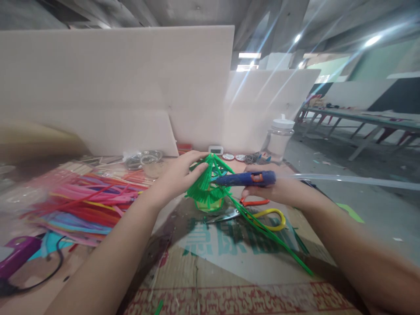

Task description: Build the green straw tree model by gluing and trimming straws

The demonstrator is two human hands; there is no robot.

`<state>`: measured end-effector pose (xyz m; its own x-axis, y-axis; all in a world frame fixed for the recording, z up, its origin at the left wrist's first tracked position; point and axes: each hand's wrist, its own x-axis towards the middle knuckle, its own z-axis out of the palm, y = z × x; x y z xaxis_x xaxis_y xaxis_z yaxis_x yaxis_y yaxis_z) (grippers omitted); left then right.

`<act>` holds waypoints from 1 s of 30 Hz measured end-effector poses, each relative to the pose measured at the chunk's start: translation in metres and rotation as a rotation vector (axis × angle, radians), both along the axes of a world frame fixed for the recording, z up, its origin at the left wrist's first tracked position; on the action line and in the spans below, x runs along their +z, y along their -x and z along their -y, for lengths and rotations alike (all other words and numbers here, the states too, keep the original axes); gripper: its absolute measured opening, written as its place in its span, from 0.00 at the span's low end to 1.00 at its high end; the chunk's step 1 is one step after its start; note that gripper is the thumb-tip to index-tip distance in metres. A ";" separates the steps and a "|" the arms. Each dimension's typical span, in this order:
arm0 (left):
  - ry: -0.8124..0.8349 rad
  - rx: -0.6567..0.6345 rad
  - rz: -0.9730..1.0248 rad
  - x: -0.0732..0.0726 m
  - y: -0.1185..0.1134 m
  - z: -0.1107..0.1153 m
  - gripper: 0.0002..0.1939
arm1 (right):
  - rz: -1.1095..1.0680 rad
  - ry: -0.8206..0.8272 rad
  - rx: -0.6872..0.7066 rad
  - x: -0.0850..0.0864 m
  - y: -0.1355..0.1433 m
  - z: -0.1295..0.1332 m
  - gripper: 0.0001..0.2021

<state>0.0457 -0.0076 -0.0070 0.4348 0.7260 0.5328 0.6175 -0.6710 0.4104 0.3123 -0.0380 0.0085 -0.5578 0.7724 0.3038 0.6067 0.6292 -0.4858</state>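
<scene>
A small hut-like craft [207, 192] of bright green fuzzy stems stands on the cardboard, with a cone-shaped top and a lighter base. My left hand [182, 173] is closed on the left side of its top, thumb forward. In my right hand [278, 188] is a blue glue gun [241, 178], its nozzle pointing left at the craft; whether the tip touches, I cannot tell. A long clear glue stick [344, 178] trails from its rear. Loose green stems [278, 243] run from the craft toward the lower right. Yellow-handled scissors [271, 219] lie beneath them, beside a red-handled tool [255, 202].
Colourful fuzzy stems [95, 197] are heaped at left, near a purple device [21, 258] with a black cord. A clear bottle [278, 135] with a white lid stands at the back right. White boards [131, 83] rise behind the printed cardboard [229, 262].
</scene>
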 end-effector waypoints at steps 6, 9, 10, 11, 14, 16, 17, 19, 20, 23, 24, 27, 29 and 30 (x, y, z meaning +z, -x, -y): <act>-0.007 -0.007 -0.007 -0.001 0.001 -0.002 0.20 | 0.020 -0.024 -0.004 0.004 0.004 0.004 0.16; -0.014 -0.004 -0.004 -0.002 0.001 -0.003 0.20 | 0.000 -0.023 -0.027 0.004 0.005 0.006 0.15; -0.013 -0.002 -0.001 -0.002 0.001 -0.003 0.20 | -0.007 -0.029 -0.033 0.004 0.005 0.006 0.15; -0.012 -0.001 0.001 -0.001 0.001 -0.003 0.20 | -0.004 -0.036 -0.042 0.004 0.005 0.006 0.14; -0.011 -0.001 -0.007 -0.001 0.001 -0.002 0.20 | 0.037 -0.068 -0.089 0.004 0.004 0.005 0.13; -0.015 0.000 -0.012 -0.001 0.001 -0.002 0.20 | 0.057 -0.079 -0.096 0.004 0.003 0.004 0.13; -0.014 0.000 -0.014 -0.001 0.001 -0.002 0.19 | 0.056 -0.077 -0.083 0.005 0.002 0.004 0.14; -0.012 -0.004 -0.012 -0.001 0.001 -0.002 0.19 | 0.032 -0.053 -0.030 0.005 -0.002 0.004 0.15; -0.011 -0.005 -0.010 -0.001 0.001 -0.002 0.19 | 0.019 -0.023 0.002 0.006 -0.003 0.004 0.15; -0.009 -0.006 0.001 -0.001 0.000 -0.003 0.19 | -0.038 0.122 0.077 0.007 -0.008 0.004 0.15; -0.006 -0.002 0.005 -0.001 0.000 -0.003 0.19 | -0.073 0.162 0.071 0.008 -0.010 0.004 0.16; 0.011 0.000 0.011 -0.002 0.001 -0.003 0.19 | -0.243 0.160 -0.032 0.007 -0.014 -0.002 0.16; 0.011 -0.007 0.001 -0.001 0.002 -0.003 0.19 | -0.331 0.077 -0.149 0.006 -0.017 -0.008 0.15; 0.006 -0.012 -0.006 -0.001 0.003 -0.003 0.19 | -0.353 0.037 -0.206 0.005 -0.019 -0.012 0.15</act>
